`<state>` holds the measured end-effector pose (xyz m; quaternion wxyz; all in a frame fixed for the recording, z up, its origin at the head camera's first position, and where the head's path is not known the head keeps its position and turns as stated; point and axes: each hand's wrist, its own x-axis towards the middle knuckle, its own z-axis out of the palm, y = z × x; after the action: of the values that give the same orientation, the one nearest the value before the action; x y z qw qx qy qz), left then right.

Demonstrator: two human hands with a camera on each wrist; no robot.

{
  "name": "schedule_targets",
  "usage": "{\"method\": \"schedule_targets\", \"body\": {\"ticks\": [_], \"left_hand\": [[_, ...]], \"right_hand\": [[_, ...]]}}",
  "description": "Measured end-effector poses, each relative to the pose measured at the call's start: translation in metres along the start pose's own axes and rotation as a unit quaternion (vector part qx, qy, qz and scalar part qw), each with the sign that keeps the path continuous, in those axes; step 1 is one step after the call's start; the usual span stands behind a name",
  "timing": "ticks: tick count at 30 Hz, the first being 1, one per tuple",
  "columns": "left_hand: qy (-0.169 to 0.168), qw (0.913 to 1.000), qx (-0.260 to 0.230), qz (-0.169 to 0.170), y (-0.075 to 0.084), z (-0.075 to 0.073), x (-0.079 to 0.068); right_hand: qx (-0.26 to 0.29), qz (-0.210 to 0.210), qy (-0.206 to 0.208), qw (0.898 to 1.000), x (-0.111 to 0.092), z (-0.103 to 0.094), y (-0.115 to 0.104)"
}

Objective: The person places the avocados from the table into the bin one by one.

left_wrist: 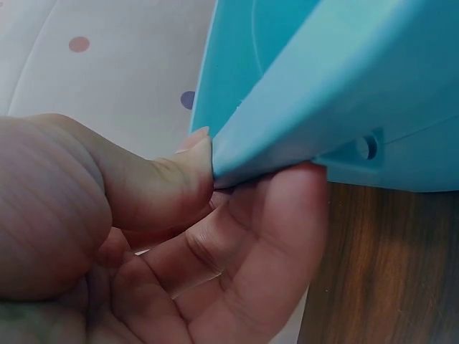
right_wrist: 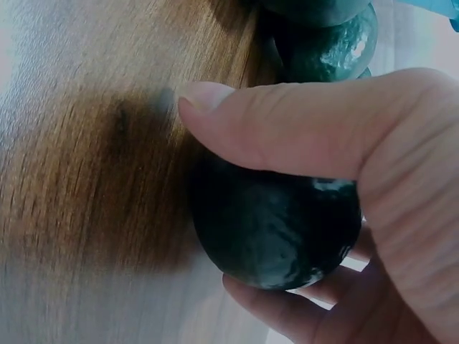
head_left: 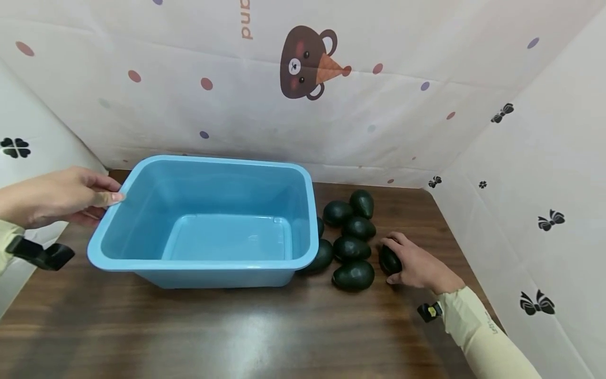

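A light-blue plastic basin point(head_left: 227, 266) stands on the table with nothing inside it. At its left end my left hand point(head_left: 76, 197) pinches the rim, thumb on top and fingers curled beneath, as the left wrist view shows at the rim point(left_wrist: 287, 115). My right hand point(head_left: 418, 263) is wrapped round a dark green avocado point(right_wrist: 276, 222) on the table, thumb on one side and fingers on the other. To its left, several more avocados point(head_left: 354, 275) lie in a cluster against the basin's right side, some partly hidden by it.
The dark wooden table point(head_left: 236, 331) is bordered by a white patterned sheet point(head_left: 246, 105) at the back. A similar covering point(head_left: 511, 173) rises close to my right arm, another at the left. Black straps sit on both wrists.
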<state>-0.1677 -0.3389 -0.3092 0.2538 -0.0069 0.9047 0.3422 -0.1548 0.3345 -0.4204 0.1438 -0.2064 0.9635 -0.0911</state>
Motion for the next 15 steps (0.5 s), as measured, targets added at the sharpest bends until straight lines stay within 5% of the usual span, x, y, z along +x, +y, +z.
{"method": "schedule_targets", "body": {"ticks": [15], "left_hand": [[-0.009,0.9999,-0.002,-0.006,0.0004,-0.0031,0.0029]], "right_hand": [[-0.006,-0.002,0.006,1.000,0.0014,-0.0005,0.0011]]}}
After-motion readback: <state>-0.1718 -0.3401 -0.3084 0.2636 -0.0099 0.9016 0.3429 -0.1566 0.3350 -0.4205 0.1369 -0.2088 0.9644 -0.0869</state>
